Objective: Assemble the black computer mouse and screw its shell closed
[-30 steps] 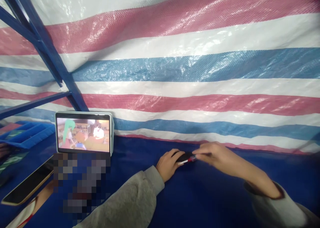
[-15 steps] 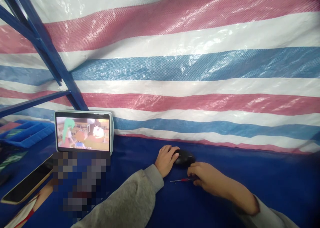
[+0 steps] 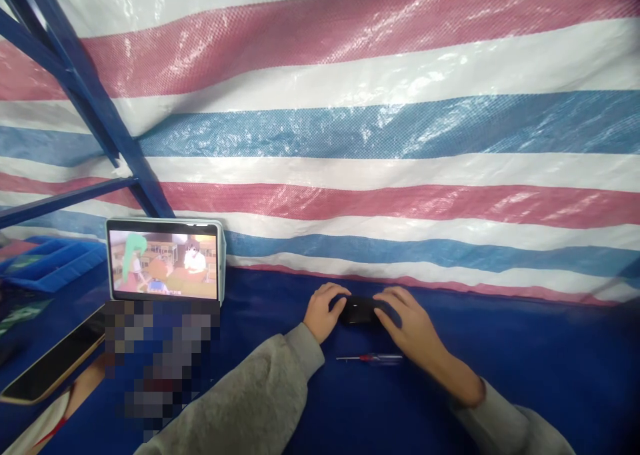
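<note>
Both hands hold a black computer mouse [image 3: 358, 310] by its two ends, on or just above the blue tabletop [image 3: 350, 408]. My left hand [image 3: 325, 313] grips its left end, thumb on the near side and fingers behind. On the other end, my right hand [image 3: 407, 322] closes with its thumb in front and fingers at the back. A small screwdriver [image 3: 373, 359] with a thin metal shaft and a red-and-clear handle lies on the table just in front of the mouse, its tip to the left.
At the left a tablet [image 3: 165, 262] stands in a pale case, showing a cartoon. Near it lies a phone [image 3: 57, 355] beside a pixelated patch. Farther left is a blue divided tray [image 3: 65, 268]. Behind the table hangs a striped plastic sheet [image 3: 375, 168] by a blue metal frame [image 3: 100, 102].
My right hand has let go of the screwdriver, which now lies on the table, and has moved up to the mouse's right end. The mouse has turned between the hands.
</note>
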`<state>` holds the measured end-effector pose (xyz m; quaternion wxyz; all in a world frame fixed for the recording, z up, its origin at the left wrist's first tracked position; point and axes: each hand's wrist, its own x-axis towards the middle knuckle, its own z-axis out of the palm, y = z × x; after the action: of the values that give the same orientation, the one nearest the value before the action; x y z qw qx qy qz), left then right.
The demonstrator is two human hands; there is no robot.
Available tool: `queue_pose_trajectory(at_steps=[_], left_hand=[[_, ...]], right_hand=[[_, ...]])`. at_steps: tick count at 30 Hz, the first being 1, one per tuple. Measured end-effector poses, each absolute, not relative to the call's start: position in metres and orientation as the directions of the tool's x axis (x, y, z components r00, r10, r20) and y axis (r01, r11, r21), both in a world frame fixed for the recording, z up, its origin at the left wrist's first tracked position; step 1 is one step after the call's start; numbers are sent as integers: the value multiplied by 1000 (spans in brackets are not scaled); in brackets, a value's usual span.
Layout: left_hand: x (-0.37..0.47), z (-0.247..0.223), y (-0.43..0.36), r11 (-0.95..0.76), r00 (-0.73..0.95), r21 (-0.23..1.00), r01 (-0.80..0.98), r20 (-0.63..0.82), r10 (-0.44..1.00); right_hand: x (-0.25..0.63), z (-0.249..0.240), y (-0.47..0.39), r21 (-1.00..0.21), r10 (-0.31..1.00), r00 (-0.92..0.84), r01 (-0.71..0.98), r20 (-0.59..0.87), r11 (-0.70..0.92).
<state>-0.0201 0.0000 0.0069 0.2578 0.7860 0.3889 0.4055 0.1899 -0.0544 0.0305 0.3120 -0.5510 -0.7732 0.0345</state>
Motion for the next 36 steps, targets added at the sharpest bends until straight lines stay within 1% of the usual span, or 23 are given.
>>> queue_pose_trajectory(at_steps=[1,3,6,9,22,28,32,36], left_hand=[[-21,8,1,-566,366,715,410,439,820],[-23,9,1,-568,384,704,426,427,818],[-23,8,1,-590,432,686,426,419,799],[-22,6,1,-597,450,679,427,413,792],[-23,-4,4,-661,476,615,431,467,745],[-23,1,-1,-656,498,597,462,438,749],[-23,4,-2,-680,565,576,453,405,719],[-23,3,-2,-704,632,548,452,360,686]], right_hand=[[191,24,-52,-422,872,-171,822,458,383],[192,14,-50,-467,885,-146,805,441,365],[191,6,-50,-522,911,-155,777,381,351],[189,6,-50,-552,918,-164,755,362,353],[190,4,-49,-526,923,-134,788,361,320],[190,14,-49,-506,930,-173,799,324,325],[194,17,-48,-495,927,-219,796,303,350],[198,21,-46,-491,929,-276,791,245,365]])
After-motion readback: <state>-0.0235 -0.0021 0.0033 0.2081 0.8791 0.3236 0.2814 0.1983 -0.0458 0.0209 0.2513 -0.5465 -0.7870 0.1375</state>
